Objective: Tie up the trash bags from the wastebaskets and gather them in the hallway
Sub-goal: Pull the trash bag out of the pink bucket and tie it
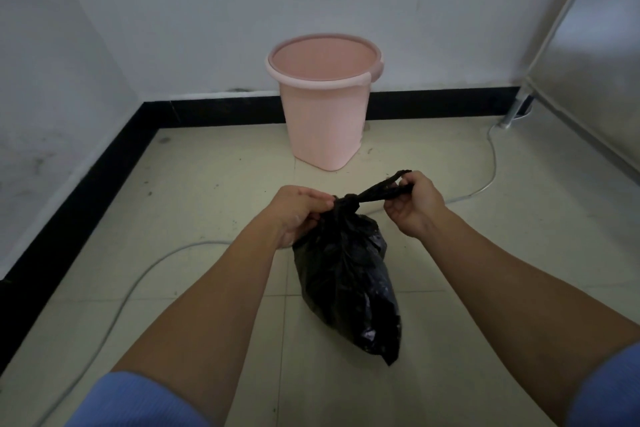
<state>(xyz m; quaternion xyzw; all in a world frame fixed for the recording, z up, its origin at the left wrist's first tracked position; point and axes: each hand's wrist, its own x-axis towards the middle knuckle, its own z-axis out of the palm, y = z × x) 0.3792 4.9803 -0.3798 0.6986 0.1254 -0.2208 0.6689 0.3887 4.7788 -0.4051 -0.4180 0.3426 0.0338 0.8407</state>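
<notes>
A filled black trash bag [349, 274] hangs over the tiled floor between my arms, its neck twisted into a knot at the top. My left hand [298, 211] grips the bag's neck just left of the knot. My right hand [414, 206] is closed on the bag's loose tail, which stretches taut up and to the right from the knot. A pink plastic wastebasket [323, 104] stands behind the bag against the wall, with no liner visible inside it.
White walls with a black baseboard [86, 177] form a corner at the left. A white cable [490, 163] runs across the floor behind and under my arms. A metallic cabinet side [595, 62] and its leg stand at the right.
</notes>
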